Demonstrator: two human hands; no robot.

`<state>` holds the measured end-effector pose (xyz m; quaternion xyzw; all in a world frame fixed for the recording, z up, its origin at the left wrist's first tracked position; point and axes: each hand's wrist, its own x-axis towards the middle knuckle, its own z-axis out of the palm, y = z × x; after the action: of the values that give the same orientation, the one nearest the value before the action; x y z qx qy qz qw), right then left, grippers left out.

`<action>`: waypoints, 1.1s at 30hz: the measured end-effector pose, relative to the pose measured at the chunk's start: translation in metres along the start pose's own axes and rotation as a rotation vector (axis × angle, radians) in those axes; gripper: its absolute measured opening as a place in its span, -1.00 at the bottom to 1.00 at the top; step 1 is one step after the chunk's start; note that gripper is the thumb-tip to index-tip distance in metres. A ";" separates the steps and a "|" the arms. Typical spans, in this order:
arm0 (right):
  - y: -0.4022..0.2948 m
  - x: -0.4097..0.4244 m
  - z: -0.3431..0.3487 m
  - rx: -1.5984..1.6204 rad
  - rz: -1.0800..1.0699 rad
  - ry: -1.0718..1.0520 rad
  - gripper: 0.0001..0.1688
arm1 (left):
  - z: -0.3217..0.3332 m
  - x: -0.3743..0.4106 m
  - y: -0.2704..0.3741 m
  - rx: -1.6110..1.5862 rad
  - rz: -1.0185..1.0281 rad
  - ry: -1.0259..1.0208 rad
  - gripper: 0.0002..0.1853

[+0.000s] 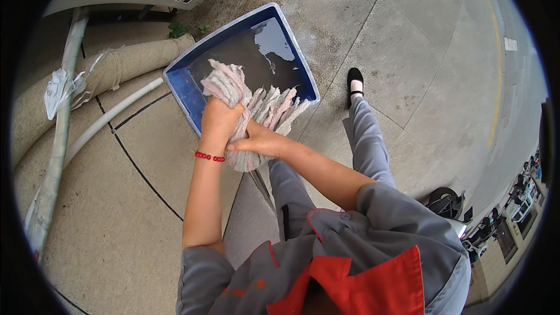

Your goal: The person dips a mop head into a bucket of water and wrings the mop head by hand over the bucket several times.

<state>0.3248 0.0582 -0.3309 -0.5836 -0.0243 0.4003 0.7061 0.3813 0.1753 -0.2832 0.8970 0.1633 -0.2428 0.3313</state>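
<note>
A bundle of wet-looking grey and pink cotton mop strands (249,109) is held over the near side of a blue plastic tub (181,59) with dark water (232,46) in it. My left hand (221,118), with a red bead bracelet at the wrist, is closed around the upper left part of the strands, which bunch above the fist. Lower on the bundle, my right hand (260,140) grips it from the right, thumb across the front. Loose strand ends fan out towards the tub's right corner. Whether the strands are fixed to a handle is hidden.
Left of the tub lie a thick wrapped pipe (144,59), a white hose (113,113) and an upright-looking pole (65,83) with clear plastic tied on it. A slatted white panel (183,2) stands behind. A black shoe (355,85) is on the paving; parked scooters (446,203) are at right.
</note>
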 end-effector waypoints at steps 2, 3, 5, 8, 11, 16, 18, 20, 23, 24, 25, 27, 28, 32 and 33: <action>-0.007 0.005 0.001 -0.096 0.189 -0.011 -0.18 | -0.002 0.001 0.021 0.480 -0.058 -0.100 -0.56; -0.013 0.008 0.000 -0.147 0.272 -0.012 -0.20 | -0.001 0.001 0.027 0.534 -0.063 -0.144 -0.54; 0.000 0.009 0.004 -0.064 0.208 0.069 -0.24 | -0.001 0.003 0.038 0.640 -0.071 -0.233 -0.50; -0.032 -0.004 -0.002 0.023 0.299 -0.014 -0.26 | -0.026 -0.005 0.020 0.322 0.081 -0.309 -0.26; -0.032 -0.004 -0.008 0.227 0.142 0.040 -0.31 | -0.061 -0.019 -0.006 -0.538 0.067 -0.369 -0.08; -0.057 -0.008 -0.012 0.354 0.197 -0.145 -0.35 | -0.038 -0.059 -0.093 -1.018 -0.055 -0.398 -0.01; -0.057 -0.010 -0.011 0.360 0.209 -0.207 -0.33 | -0.027 -0.059 -0.076 -1.137 -0.083 -0.404 0.00; -0.052 -0.010 -0.010 0.353 0.199 -0.239 -0.30 | -0.020 -0.054 -0.052 -1.274 -0.060 -0.413 0.02; -0.069 -0.010 -0.012 0.415 0.213 -0.280 -0.24 | -0.022 -0.047 -0.023 -1.489 0.086 -0.455 -0.09; -0.069 -0.008 -0.014 0.431 0.228 -0.297 -0.22 | -0.020 -0.046 -0.018 -1.458 0.077 -0.355 -0.14; -0.067 -0.005 -0.017 0.448 0.242 -0.315 -0.21 | -0.018 -0.044 -0.015 -1.424 0.067 -0.254 -0.18; -0.072 -0.003 -0.021 0.386 0.286 -0.308 -0.18 | -0.018 -0.041 -0.004 -1.373 0.041 -0.106 -0.25; -0.085 -0.006 -0.021 0.311 0.321 -0.290 -0.17 | -0.023 -0.042 0.004 -1.357 0.016 -0.052 -0.27; -0.048 -0.011 -0.012 0.153 0.030 -0.185 -0.02 | -0.027 -0.031 0.001 -1.292 -0.032 0.082 -0.36; -0.049 -0.011 -0.007 0.006 0.049 -0.156 -0.01 | -0.027 -0.028 -0.004 -1.266 -0.054 0.122 -0.38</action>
<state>0.3477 0.0459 -0.2871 -0.5490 -0.0639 0.4618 0.6937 0.3647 0.1928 -0.2525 0.5352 0.3166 -0.0559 0.7812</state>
